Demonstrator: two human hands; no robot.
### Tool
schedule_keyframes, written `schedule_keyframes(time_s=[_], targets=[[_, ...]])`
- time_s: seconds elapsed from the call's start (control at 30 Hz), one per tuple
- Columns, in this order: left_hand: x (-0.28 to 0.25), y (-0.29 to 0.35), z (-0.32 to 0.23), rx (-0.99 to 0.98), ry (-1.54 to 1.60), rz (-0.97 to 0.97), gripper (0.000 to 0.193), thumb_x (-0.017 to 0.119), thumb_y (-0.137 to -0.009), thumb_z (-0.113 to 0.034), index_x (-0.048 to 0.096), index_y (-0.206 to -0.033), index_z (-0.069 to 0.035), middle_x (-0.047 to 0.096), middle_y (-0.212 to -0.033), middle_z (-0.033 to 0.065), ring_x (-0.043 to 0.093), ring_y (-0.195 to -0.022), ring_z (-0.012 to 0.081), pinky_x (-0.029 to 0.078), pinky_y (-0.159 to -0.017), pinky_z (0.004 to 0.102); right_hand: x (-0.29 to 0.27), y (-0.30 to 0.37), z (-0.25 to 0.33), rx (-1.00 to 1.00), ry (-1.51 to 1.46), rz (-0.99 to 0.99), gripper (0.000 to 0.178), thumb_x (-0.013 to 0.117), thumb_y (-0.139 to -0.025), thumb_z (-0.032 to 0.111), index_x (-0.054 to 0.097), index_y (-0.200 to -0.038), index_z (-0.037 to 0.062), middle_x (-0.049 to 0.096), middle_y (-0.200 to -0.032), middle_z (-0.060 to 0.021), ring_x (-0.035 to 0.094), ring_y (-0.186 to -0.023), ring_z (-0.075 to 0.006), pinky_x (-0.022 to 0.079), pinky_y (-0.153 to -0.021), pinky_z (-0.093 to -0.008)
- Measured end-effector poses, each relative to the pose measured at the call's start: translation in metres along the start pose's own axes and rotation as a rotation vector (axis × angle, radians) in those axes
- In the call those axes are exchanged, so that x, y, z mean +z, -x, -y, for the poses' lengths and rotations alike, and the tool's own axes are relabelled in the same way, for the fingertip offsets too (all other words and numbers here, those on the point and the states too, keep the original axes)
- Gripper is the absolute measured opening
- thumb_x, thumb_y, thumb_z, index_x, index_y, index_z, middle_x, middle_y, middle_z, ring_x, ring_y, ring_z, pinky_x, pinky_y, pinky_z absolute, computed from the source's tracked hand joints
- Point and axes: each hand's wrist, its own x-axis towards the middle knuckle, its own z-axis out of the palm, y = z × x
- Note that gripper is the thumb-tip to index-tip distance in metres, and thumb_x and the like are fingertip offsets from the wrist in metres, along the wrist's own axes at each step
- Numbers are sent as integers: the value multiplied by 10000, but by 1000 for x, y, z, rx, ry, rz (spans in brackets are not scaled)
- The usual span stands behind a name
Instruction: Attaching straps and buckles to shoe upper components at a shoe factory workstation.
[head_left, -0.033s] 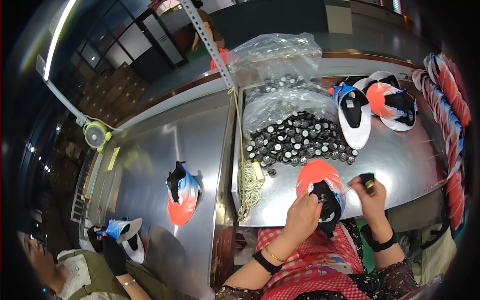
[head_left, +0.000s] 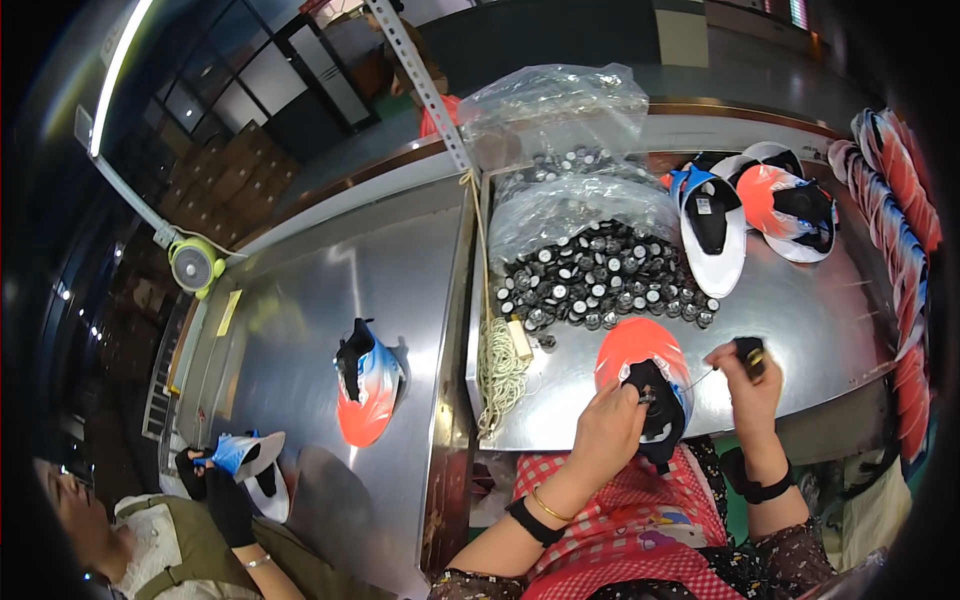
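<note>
My left hand (head_left: 608, 432) presses down on an orange shoe upper (head_left: 632, 350) with a black tongue, which lies at the near edge of the steel table (head_left: 820, 320). My right hand (head_left: 748, 388) pinches a small black tool (head_left: 750, 351) just right of the upper. A thin thread runs from the tool to the upper. Just behind the upper spreads a pile of small black-and-silver round parts (head_left: 600, 280).
A clear plastic bag (head_left: 560, 110) with more parts sits behind the pile. Finished uppers (head_left: 710, 225) lie at the back right and more are stacked along the right edge (head_left: 900, 200). A cord coil (head_left: 500, 362) lies left. A co-worker's gloved hand (head_left: 225, 490) handles another upper; one upper (head_left: 365, 385) lies on the left table.
</note>
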Motion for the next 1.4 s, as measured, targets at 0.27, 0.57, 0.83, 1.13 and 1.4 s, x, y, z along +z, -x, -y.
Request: schedule_keyframes(time_s=[0.27, 0.57, 0.83, 1.13, 1.4], targets=[[1, -3, -11, -464, 727, -29, 278, 539, -883, -44, 435, -1133, 16, 587, -956, 129, 621, -892, 232, 496, -820, 323, 22, 5, 5, -186, 438, 92, 127, 662, -710, -21, 632, -831, -2, 642, -781, -107, 631, -669, -224, 473, -604, -273], [-3, -11, 6, -677, 1386, -35, 272, 547, -897, -80, 491, -1161, -38, 603, -1000, 66, 605, -886, 156, 475, -840, 300, 33, 12, 10, -422, 430, -12, 143, 717, -669, 22, 604, -754, 40, 605, -717, -95, 617, -621, -254, 471, -547, -318], [-18, -17, -3, -782, 1432, -12, 299, 537, -905, -86, 481, -1195, -38, 582, -1007, 59, 593, -854, 142, 469, -800, 273, 39, 12, 13, -576, 492, -79, 176, 751, -648, 36, 603, -740, 64, 578, -664, -75, 573, -543, -220, 429, -475, -299], [-16, -14, -5, -784, 1410, -12, 345, 535, -903, -81, 444, -1231, -28, 570, -1009, 65, 587, -851, 144, 461, -792, 272, 35, 13, 7, -668, 521, -161, 197, 756, -643, 24, 592, -746, 59, 577, -660, -71, 569, -527, -217, 428, -455, -296], [-16, -18, -9, -776, 1400, 6, 368, 548, -882, -44, 437, -1233, -20, 582, -1028, 89, 576, -851, 144, 463, -790, 265, 33, 13, 7, -712, 588, -122, 199, 756, -644, 29, 592, -753, 60, 579, -669, -68, 577, -535, -218, 434, -450, -300]])
